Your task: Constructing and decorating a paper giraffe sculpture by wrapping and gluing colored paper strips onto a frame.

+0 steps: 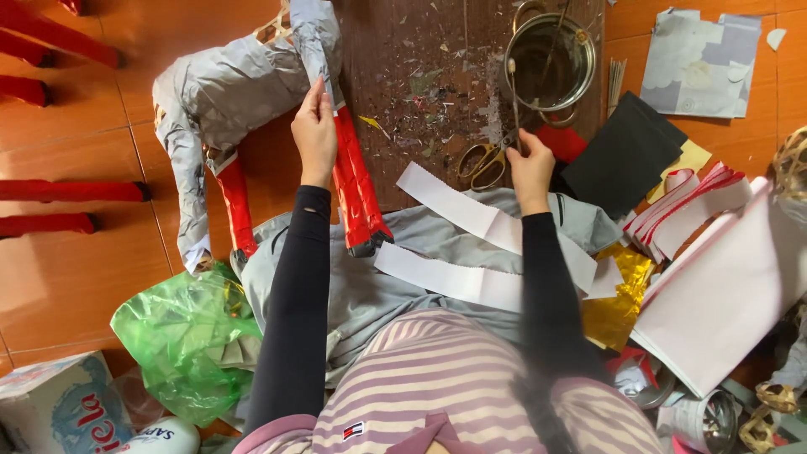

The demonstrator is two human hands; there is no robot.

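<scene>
From the head camera, the left hand point(314, 134) pinches its fingers on the paper horse point(244, 88) at eleven o'clock, smoothing grey wrap above a red leg. The right hand point(530, 168) closes on the scissors point(487, 160) at one o'clock; trimming seems next. White paper strips point(471, 214) lie across the lap, above an orange tiled floor point(76, 269).

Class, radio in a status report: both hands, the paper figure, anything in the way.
Left hand pinching grey paper figure at its red leg. Right hand at brass scissors. White paper strips across the lap.
</scene>
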